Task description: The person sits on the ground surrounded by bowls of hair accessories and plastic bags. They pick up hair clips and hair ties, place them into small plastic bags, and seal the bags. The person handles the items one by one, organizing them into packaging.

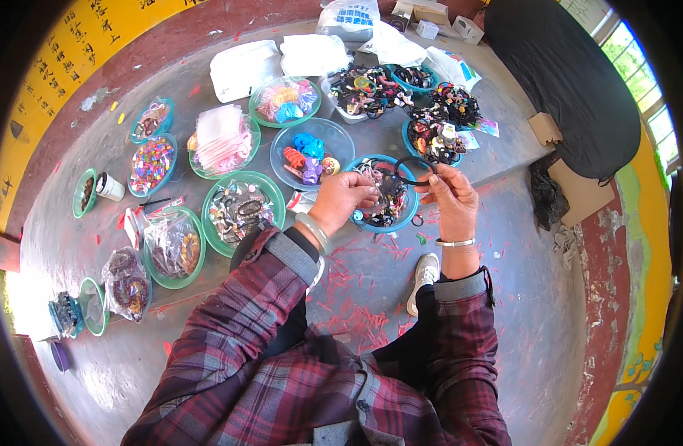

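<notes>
I crouch on a grey concrete floor point(520, 312) littered with red plastic scraps point(356, 312), a yellow wall point(66, 59) to my left. My right hand point(451, 197) pinches a black hair-tie loop point(414, 171) above a teal bowl point(412, 204) of hair ties; my left hand point(343, 199) is closed around small pieces beside it.

I note red, maroon and grey plaid flannel sleeves with grey cuffs. Left hand point(340, 199) wears a pale bangle, right hand point(451, 199) a thin silver bracelet. White shoe point(425, 276) below.
</notes>
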The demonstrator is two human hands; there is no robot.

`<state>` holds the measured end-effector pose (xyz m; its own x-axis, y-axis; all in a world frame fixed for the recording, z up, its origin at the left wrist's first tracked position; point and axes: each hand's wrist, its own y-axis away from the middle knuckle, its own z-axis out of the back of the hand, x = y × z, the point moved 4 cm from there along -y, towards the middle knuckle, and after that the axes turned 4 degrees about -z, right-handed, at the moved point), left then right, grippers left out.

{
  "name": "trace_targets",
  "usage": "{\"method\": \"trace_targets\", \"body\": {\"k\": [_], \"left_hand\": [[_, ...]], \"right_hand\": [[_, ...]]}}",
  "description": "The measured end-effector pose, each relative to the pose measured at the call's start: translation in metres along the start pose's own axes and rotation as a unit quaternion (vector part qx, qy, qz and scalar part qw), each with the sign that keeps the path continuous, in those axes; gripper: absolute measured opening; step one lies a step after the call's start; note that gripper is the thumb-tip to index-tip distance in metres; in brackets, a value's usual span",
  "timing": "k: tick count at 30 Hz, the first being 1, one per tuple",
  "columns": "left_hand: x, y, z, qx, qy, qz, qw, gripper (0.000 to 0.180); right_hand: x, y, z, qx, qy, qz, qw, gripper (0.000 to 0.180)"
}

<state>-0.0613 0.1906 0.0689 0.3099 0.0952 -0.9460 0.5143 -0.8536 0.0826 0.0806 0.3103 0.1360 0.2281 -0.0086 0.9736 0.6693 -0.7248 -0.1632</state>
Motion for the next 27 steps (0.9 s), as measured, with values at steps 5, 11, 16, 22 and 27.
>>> {"method": "trace_targets", "body": {"k": [5, 11, 16, 22, 27], "left_hand": [[0.005, 0.001, -0.009, 0.034, -0.051, -0.013, 0.998, 0.010], [0.008, 0.000, -0.016, 0.056, -0.050, -0.018, 0.997, 0.010], [0.010, -0.001, -0.019, 0.072, -0.040, -0.018, 0.996, 0.012], [0.009, 0.000, -0.020, 0.078, -0.050, -0.026, 0.995, 0.014], [0.009, 0.001, -0.020, 0.079, -0.087, -0.023, 0.993, 0.018]], "right_hand": [[-0.003, 0.001, 0.011, -0.014, 0.107, 0.038, 0.993, 0.016], [-0.007, 0.004, 0.016, -0.008, 0.186, 0.049, 0.981, 0.016], [-0.006, 0.005, 0.019, -0.012, 0.230, 0.029, 0.973, 0.015], [0.002, 0.007, 0.013, 0.021, 0.312, 0.047, 0.949, 0.016], [0.003, 0.009, 0.007, 0.033, 0.403, 0.103, 0.909, 0.014]]}}
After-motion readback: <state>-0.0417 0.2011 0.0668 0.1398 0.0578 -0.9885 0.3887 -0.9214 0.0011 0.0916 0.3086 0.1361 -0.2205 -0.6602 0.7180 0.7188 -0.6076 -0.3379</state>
